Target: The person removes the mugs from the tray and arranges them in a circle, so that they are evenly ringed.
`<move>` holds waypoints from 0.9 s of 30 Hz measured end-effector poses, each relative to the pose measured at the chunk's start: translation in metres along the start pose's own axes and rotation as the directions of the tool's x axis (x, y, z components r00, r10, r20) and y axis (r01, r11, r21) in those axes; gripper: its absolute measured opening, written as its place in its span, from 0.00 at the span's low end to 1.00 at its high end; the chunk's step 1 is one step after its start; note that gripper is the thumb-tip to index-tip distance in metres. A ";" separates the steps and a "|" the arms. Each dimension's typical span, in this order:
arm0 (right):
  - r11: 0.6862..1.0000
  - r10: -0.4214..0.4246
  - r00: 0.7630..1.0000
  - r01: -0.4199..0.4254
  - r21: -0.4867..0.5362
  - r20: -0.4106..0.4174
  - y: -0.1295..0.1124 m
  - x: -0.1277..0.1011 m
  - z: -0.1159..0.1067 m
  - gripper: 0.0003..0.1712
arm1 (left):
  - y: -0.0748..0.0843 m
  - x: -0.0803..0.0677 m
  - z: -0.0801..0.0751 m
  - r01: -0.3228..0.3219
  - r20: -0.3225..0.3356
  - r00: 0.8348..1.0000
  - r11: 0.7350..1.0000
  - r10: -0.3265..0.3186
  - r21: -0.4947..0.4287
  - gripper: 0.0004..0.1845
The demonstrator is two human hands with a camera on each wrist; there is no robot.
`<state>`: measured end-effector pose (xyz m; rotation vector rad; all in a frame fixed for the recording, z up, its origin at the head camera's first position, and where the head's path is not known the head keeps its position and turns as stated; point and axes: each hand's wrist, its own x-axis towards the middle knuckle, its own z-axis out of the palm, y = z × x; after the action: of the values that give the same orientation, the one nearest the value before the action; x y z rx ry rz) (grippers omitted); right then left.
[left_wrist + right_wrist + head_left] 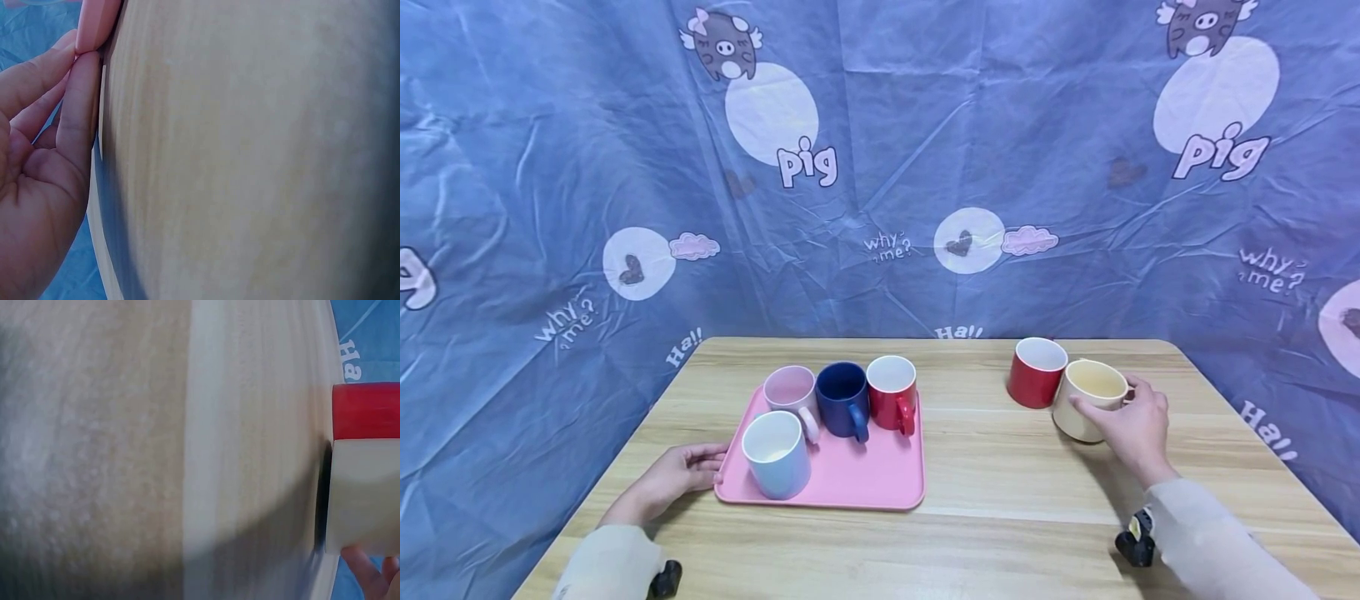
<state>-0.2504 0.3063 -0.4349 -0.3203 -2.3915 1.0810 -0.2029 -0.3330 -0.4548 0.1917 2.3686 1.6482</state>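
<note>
At the left, my left hand (679,477) pinches the near left corner of a pink tray (865,479); its fingertips (87,59) meet the rim in the left wrist view. On that tray stand a light blue mug (778,462), a pink mug (790,390), a dark blue mug (842,404) and a red mug (889,400). Over at the right, my right hand (1138,429) grips a cream mug (1078,408) by its side, thumb in front and fingers behind. A second red mug (1036,379) stands right beside the cream one, its handle mostly hidden.
The wooden table (970,442) reaches back to a blue printed cloth (880,167) hanging behind it. Bare wood lies between the tray and the two mugs on the right. In the right wrist view, a dark shadow lies under the cream mug's base.
</note>
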 end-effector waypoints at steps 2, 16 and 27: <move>1.000 0.002 1.000 -0.002 0.001 -0.001 0.001 0.000 0.001 0.50 | 0.000 0.000 0.000 -0.001 0.001 1.000 1.000 0.001 -0.002 0.35; 1.000 0.014 1.000 -0.014 0.014 0.009 0.006 0.000 0.004 0.51 | -0.001 0.001 -0.001 0.004 -0.001 1.000 1.000 -0.004 -0.010 0.35; 1.000 0.010 1.000 -0.011 0.016 0.020 0.007 0.001 0.006 0.52 | 0.000 0.001 0.000 0.018 -0.021 1.000 1.000 -0.018 0.018 0.35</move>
<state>-0.2549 0.3076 -0.4434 -0.3184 -2.3997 1.1121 -0.2038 -0.3325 -0.4551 0.1574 2.3942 1.6284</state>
